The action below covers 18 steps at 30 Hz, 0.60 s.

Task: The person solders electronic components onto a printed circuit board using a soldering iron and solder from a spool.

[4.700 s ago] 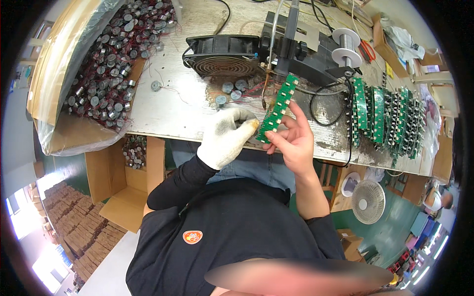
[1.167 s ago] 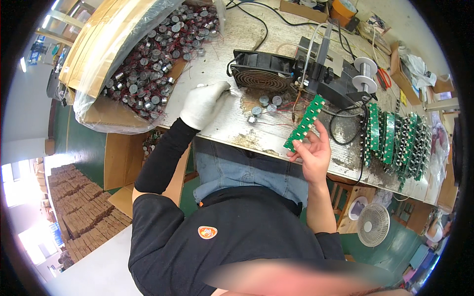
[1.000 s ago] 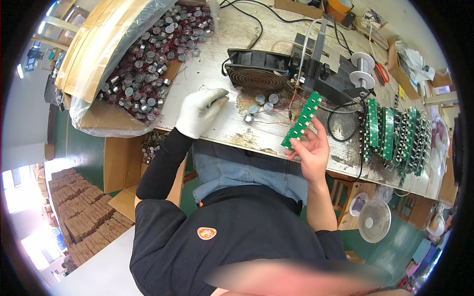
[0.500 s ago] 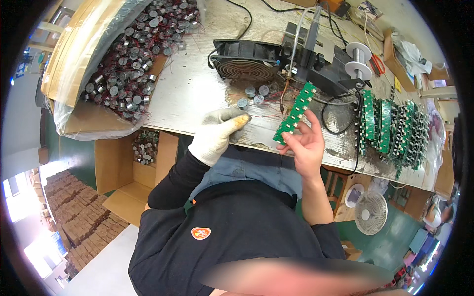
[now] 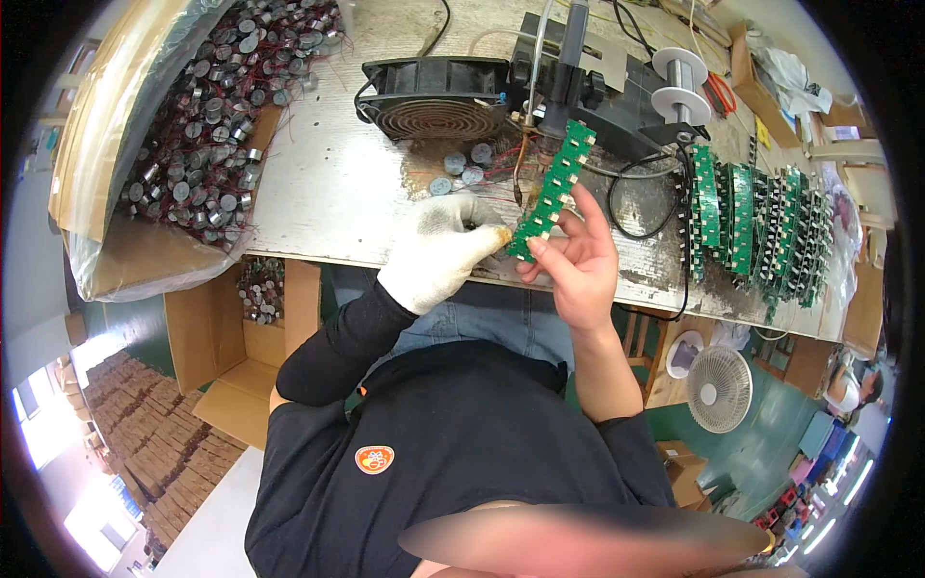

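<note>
Our right hand (image 5: 578, 265) is bare, its thumb and fingers clamped on the lower end of a green circuit board (image 5: 553, 193). The board is in front of us over the table's near edge, tilted with its upper end leaning right. The right palm turns inward, and the forearm rises from below. Our left hand (image 5: 434, 252), in a white glove, has its fingers curled and its thumb tip pointing at the board's lower end; we cannot tell whether it touches the board or what the fingers close on.

Just left of the board hangs a thin brown rod (image 5: 521, 173). Beyond the gloved hand we see 4 small round motors (image 5: 471, 175), then a black fan (image 5: 434, 101). The board's upper end hides part of a black machine (image 5: 617, 125), with a wire spool (image 5: 680, 87) to its right. A row of green boards (image 5: 740, 222) stands at the table's right, and a box of motors (image 5: 82, 173) sits at its left.

About 1 second ago, our gloved hand is left of the motors, well apart from the board; now it is right beside the board.
</note>
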Each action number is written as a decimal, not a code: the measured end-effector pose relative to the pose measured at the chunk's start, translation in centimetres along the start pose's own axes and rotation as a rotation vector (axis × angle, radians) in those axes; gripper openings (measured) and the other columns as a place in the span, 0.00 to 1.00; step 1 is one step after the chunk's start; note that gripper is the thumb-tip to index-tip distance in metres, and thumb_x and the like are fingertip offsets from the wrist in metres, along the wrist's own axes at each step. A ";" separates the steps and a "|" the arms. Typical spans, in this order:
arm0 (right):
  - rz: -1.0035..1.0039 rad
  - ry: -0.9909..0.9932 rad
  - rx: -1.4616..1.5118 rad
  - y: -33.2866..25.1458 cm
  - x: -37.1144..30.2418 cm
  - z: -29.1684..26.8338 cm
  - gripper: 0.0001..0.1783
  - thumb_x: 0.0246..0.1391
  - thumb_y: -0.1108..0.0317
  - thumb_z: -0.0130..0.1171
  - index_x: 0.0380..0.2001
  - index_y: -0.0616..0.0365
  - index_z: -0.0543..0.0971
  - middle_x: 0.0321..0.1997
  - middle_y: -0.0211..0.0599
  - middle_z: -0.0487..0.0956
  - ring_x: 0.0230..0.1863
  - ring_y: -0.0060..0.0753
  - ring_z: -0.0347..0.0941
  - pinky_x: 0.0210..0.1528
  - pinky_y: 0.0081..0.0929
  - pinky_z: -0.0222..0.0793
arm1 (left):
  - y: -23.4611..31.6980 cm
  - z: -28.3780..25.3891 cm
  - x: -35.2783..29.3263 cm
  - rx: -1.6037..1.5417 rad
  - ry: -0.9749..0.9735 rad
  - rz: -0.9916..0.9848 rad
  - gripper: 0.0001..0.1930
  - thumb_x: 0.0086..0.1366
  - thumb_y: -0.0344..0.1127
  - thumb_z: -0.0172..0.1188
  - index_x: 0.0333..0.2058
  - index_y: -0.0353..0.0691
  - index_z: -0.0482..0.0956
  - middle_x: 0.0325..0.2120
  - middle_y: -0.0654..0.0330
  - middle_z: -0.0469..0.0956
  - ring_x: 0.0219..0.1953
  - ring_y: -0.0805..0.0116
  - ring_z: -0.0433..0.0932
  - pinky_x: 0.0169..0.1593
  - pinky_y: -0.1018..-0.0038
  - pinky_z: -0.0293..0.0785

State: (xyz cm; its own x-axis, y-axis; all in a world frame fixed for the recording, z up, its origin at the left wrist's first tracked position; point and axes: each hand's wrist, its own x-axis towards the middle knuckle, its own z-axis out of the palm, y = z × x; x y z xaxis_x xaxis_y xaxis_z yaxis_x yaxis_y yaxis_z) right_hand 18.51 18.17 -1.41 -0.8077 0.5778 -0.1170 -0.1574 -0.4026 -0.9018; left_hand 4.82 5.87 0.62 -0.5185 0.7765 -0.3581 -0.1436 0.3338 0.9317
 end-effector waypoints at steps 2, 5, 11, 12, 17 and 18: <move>0.003 0.002 0.010 -0.1 0.0 0.0 0.39 0.50 0.86 0.54 0.64 0.60 0.53 0.45 0.48 0.74 0.28 0.30 0.78 0.24 0.21 0.76 | 0.6 -0.1 0.2 0.035 -0.005 -0.013 0.13 0.57 0.37 0.59 0.31 0.30 0.79 0.23 0.57 0.79 0.27 0.74 0.76 0.32 0.76 0.72; 0.006 0.005 0.027 -0.1 0.2 -0.2 0.39 0.51 0.86 0.54 0.64 0.60 0.53 0.46 0.49 0.74 0.28 0.30 0.78 0.24 0.21 0.76 | 1.1 0.0 0.4 0.021 -0.071 -0.020 0.12 0.58 0.36 0.59 0.32 0.30 0.76 0.25 0.61 0.76 0.27 0.77 0.74 0.31 0.80 0.70; -0.012 -0.012 0.020 -0.2 0.5 -0.3 0.38 0.51 0.85 0.54 0.64 0.61 0.54 0.45 0.48 0.75 0.28 0.30 0.78 0.24 0.21 0.75 | 0.8 -0.1 1.0 0.032 -0.069 0.017 0.12 0.55 0.35 0.59 0.27 0.29 0.79 0.21 0.57 0.78 0.26 0.74 0.76 0.31 0.75 0.72; -0.020 -0.024 0.018 -0.2 0.6 -0.4 0.38 0.51 0.85 0.54 0.64 0.61 0.54 0.45 0.48 0.75 0.28 0.30 0.78 0.24 0.20 0.75 | 0.8 -0.1 1.1 -0.002 -0.071 -0.005 0.12 0.54 0.35 0.59 0.27 0.29 0.79 0.20 0.57 0.78 0.25 0.74 0.76 0.31 0.75 0.72; -0.030 -0.002 0.039 -0.3 0.8 -0.1 0.37 0.51 0.86 0.54 0.64 0.61 0.54 0.45 0.48 0.75 0.28 0.30 0.78 0.24 0.20 0.75 | 0.5 -0.1 1.6 -0.015 -0.062 -0.005 0.11 0.53 0.34 0.59 0.26 0.29 0.79 0.19 0.57 0.77 0.24 0.75 0.76 0.30 0.76 0.73; -0.034 -0.003 0.045 -0.4 0.8 -0.1 0.37 0.51 0.86 0.54 0.64 0.61 0.54 0.45 0.48 0.75 0.28 0.30 0.78 0.24 0.20 0.75 | 0.7 -0.1 1.5 -0.023 -0.058 -0.017 0.11 0.53 0.34 0.59 0.27 0.29 0.79 0.19 0.57 0.78 0.24 0.74 0.77 0.30 0.76 0.73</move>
State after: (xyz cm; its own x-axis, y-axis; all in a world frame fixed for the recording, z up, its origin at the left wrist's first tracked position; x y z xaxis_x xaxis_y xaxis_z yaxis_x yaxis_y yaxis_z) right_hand 17.97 18.85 -1.22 -0.8033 0.5895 -0.0847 -0.2106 -0.4142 -0.8855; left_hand 3.89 7.24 0.72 -0.4665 0.8003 -0.3766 -0.1715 0.3359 0.9262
